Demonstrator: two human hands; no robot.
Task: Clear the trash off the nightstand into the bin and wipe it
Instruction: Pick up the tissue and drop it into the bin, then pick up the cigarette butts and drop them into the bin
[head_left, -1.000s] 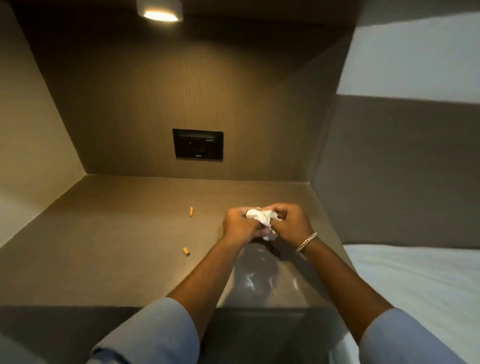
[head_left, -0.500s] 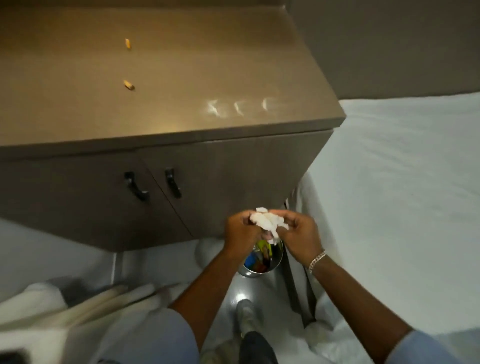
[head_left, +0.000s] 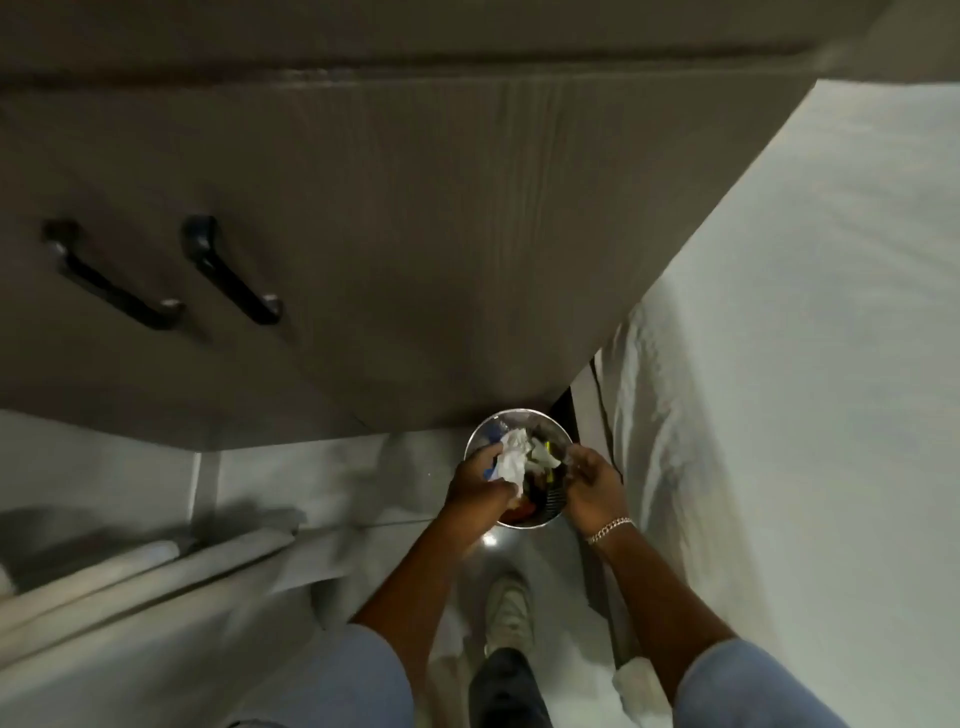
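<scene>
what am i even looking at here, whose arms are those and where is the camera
There is no machine here. A person wears one camera on the head, so you look down along their own arms. The left hand holds a crumpled white tissue right over a small round metal bin on the floor, which already has colourful trash in it. The right hand, with a bracelet on its wrist, is at the bin's other side; whether it holds anything is too blurred to tell. Above is the front of the nightstand with two dark handles. The white bed is on the right, and a shoe shows below.
</scene>
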